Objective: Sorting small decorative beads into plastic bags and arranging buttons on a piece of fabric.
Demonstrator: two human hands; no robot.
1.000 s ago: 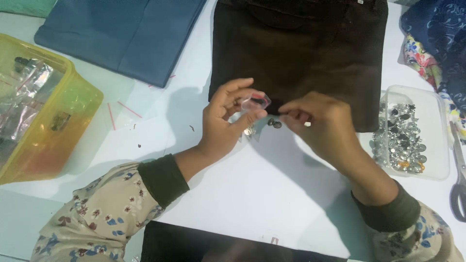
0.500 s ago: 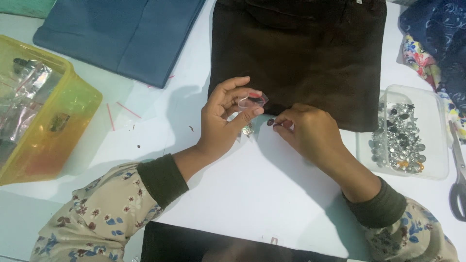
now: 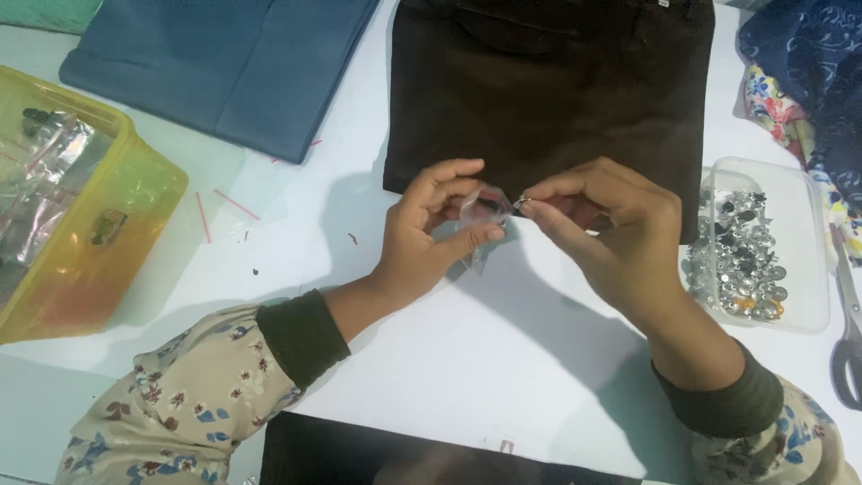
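Left hand (image 3: 422, 233) fingers pinch a small clear bag (image 3: 480, 214); right hand (image 3: 611, 229) fingers grip a tiny metal stud (image 3: 522, 200) (at the bag's mouth), above the worktop (image 3: 503, 359).

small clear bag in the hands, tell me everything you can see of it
The small clear bag is a thin, see-through plastic pouch, crinkled and glossy. The left hand pinches it between thumb and fingers, above the white table, just below the dark brown folded cloth. The right hand brings a tiny metal piece to its edge. Its contents cannot be made out.
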